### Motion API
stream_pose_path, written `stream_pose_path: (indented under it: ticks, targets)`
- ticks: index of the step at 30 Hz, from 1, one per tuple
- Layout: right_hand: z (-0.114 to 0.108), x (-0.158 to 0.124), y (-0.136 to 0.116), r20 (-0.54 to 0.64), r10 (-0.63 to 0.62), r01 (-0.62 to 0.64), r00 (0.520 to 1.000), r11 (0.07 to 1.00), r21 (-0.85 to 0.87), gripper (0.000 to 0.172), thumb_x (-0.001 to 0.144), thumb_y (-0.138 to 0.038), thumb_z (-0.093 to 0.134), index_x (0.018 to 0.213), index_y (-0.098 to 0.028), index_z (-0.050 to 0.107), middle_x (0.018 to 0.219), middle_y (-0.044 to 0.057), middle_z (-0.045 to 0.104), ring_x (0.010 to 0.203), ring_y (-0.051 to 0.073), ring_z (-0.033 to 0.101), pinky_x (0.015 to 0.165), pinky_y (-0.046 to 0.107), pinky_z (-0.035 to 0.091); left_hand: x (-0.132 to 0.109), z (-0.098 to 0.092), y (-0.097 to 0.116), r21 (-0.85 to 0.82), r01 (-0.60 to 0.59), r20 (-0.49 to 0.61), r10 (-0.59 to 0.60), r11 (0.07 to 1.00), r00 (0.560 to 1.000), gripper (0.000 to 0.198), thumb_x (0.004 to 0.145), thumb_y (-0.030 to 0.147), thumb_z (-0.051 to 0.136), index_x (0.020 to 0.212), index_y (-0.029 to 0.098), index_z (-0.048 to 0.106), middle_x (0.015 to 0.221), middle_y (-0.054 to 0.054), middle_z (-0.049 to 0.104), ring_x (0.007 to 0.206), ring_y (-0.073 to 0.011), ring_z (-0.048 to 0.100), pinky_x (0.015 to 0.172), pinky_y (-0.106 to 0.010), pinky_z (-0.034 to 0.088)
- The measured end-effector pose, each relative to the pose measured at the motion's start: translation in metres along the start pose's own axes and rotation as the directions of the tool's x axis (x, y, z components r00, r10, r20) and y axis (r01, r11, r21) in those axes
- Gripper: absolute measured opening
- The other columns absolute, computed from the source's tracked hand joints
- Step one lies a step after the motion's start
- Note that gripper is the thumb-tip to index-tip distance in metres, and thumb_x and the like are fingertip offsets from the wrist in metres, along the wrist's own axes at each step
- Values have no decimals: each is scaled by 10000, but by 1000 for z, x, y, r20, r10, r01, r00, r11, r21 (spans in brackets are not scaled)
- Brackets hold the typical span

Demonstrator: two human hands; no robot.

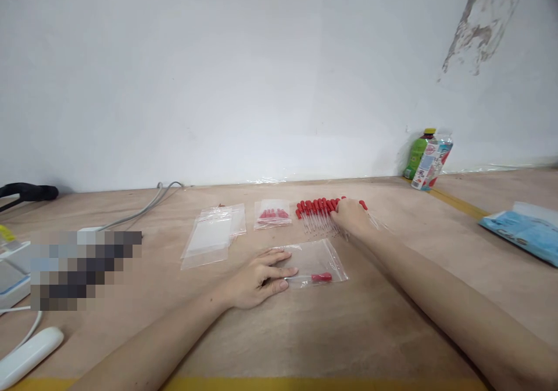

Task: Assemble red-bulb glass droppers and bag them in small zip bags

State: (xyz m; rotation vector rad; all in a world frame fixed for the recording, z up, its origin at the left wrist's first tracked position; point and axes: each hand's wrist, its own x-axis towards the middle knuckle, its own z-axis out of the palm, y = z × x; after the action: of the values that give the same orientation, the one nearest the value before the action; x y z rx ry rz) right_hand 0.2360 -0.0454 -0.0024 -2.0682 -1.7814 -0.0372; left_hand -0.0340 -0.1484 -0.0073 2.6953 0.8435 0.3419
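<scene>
My left hand [257, 277] lies flat with its fingers spread over the left part of a clear zip bag [305, 257], pressing it to the table. Inside that bag is one dropper [321, 277] with a red bulb and a thin clear stem. Farther back, droppers [318, 208] with red bulbs lie in a row, stems toward me. My right hand [351, 215] reaches into the right part of the row, fingers closed at a red bulb; the fingertips are partly hidden. A filled zip bag [272, 214] with several red-bulbed droppers lies left of the row.
Flat zip bags [209, 234] are stacked on the left. Grey cable [143, 211] and a white power strip [15, 269] lie farther left, near a white object [32, 356]. A green bottle [417, 155], a carton [432, 164] and a blue packet [523, 234] are at right.
</scene>
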Motion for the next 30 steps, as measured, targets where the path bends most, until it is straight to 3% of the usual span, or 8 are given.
stream_pose_path:
  ticks: [8, 12, 15, 16, 19, 23, 26, 30]
  targets:
    - [-3, 11, -4, 52, 48, -52, 998, 995, 82, 217, 669, -154, 480, 804, -63, 622, 850, 201, 623, 823, 275, 590, 656, 299, 416, 0, -1, 0, -2, 6, 0, -6, 1000, 1000, 357, 870, 377, 385, 1210, 298, 459, 1364, -14, 327, 1255, -204, 282, 1029, -403, 232]
    - [-18, 7, 3, 87, -13, -8, 996, 973, 233, 181, 723, -228, 462, 668, -113, 591, 701, 119, 639, 713, 210, 598, 592, 248, 408, 0, -1, 1, 10, 15, 7, -15, 1000, 1000, 359, 872, 383, 379, 1212, 299, 458, 1365, -15, 325, 1254, -194, 283, 1035, -389, 222]
    - [-24, -12, 13, 74, -63, 28, 995, 918, 395, 242, 803, -318, 381, 787, -143, 548, 707, 51, 635, 628, 126, 578, 546, 201, 409, 0, -1, 1, 16, 15, 12, -15, 1000, 1000, 359, 873, 382, 377, 1215, 303, 453, 1366, -16, 324, 1257, -189, 278, 1034, -387, 224]
    - [-23, -21, 17, 59, -73, 36, 996, 878, 478, 257, 814, -350, 367, 866, -148, 517, 716, 36, 628, 593, 106, 563, 528, 194, 409, 0, -1, 1, 16, 13, 11, -13, 1000, 1000, 359, 872, 382, 378, 1216, 306, 449, 1365, -16, 324, 1257, -190, 277, 1032, -390, 225]
    - [-14, -50, 26, 24, -69, 19, 997, 566, 824, 466, 725, -410, 518, 1081, -153, 360, 619, -34, 544, 453, 81, 483, 446, 200, 395, 1, 0, 0, 14, 11, 8, -11, 1000, 1000, 359, 870, 385, 382, 1214, 310, 450, 1363, -14, 329, 1257, -195, 277, 1029, -399, 229]
    - [0, -76, 29, 66, -47, -45, 997, 359, 932, 743, 660, -362, 610, 1220, -227, 142, 601, -88, 464, 437, 96, 507, 415, 212, 424, 1, 0, -1, 16, 8, 6, -8, 1000, 1000, 356, 869, 389, 382, 1211, 315, 452, 1362, -12, 330, 1257, -198, 277, 1026, -412, 232]
    - [6, -83, 22, 109, -8, -103, 994, 278, 955, 714, 665, -341, 613, 1178, -241, 128, 603, -82, 479, 484, 119, 555, 481, 255, 489, 1, 0, 0, 17, 4, 10, -4, 1000, 1000, 356, 870, 387, 381, 1210, 308, 456, 1365, -13, 324, 1258, -201, 276, 1027, -416, 232]
    - [7, -88, 14, 222, -34, -215, 974, 137, 967, 467, 699, -347, 582, 1002, -244, 241, 620, -64, 516, 550, 130, 591, 578, 298, 519, 0, -2, 2, 7, 18, 5, -18, 1000, 1000, 414, 860, 405, 397, 1255, 282, 404, 1358, -28, 338, 1253, -207, 285, 1031, -410, 232]
